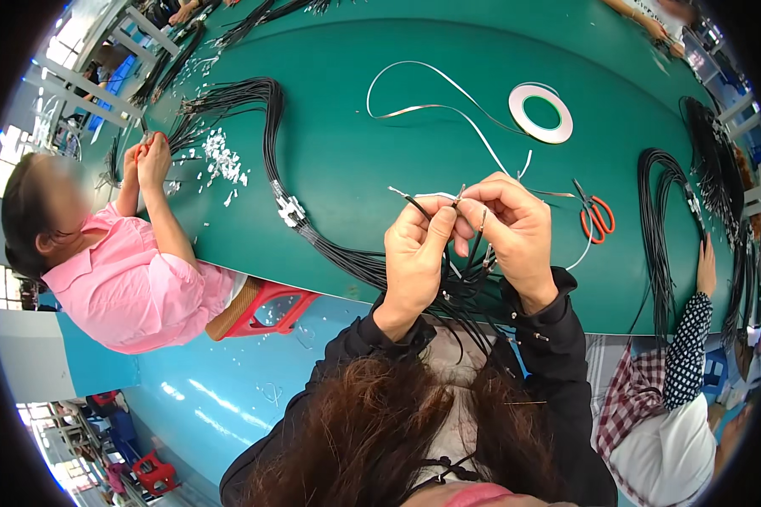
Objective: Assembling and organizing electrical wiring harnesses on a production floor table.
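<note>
My left hand (416,262) is closed in a pinch on a black cable (415,204), whose bare end points up and left past the fingers. My right hand (516,241) pinches at the same spot, its thumb and fingertips meeting the left ones. A short white strip (434,196) shows between the two hands. Below them hangs a bundle of loose black cable ends (465,306), some with metal tips, reaching toward my lap. That bundle (347,252) runs left along the table and is bound with white ties (291,211).
A roll of white tape (541,113) lies on the green table (338,160), its strip trailing left. Red-handled scissors (596,218) lie right. White scraps (222,160) litter the far left. A person in pink (127,279) works at left; another person's sleeve (687,351) reaches black cables (655,228) at right.
</note>
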`<state>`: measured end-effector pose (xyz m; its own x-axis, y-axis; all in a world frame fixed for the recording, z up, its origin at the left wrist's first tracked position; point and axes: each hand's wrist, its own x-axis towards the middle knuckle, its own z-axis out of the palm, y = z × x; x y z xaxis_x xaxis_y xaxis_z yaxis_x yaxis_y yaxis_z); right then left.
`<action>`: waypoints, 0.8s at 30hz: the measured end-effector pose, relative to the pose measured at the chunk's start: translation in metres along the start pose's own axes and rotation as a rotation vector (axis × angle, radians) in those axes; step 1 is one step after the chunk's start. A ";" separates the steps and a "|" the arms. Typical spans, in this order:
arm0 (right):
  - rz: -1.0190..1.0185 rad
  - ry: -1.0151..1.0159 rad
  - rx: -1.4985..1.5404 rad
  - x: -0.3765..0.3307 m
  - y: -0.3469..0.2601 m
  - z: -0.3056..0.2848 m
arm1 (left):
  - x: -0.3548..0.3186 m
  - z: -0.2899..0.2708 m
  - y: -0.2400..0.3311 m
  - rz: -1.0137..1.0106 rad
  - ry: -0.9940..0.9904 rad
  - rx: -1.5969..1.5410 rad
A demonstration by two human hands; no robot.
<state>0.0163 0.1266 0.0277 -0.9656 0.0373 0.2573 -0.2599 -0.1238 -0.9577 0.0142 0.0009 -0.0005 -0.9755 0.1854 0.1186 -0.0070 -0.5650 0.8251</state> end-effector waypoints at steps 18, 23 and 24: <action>-0.016 -0.030 -0.069 0.000 -0.001 -0.004 | 0.000 0.002 0.001 -0.030 -0.008 0.029; -0.002 0.004 -0.191 0.003 0.000 -0.009 | 0.000 0.000 0.003 -0.059 -0.042 -0.029; -0.003 0.003 -0.190 0.003 0.000 -0.012 | 0.000 -0.002 0.005 -0.065 -0.062 -0.050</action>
<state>0.0130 0.1382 0.0268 -0.9648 0.0404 0.2598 -0.2569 0.0658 -0.9642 0.0133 -0.0038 0.0023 -0.9571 0.2715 0.1009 -0.0825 -0.5895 0.8035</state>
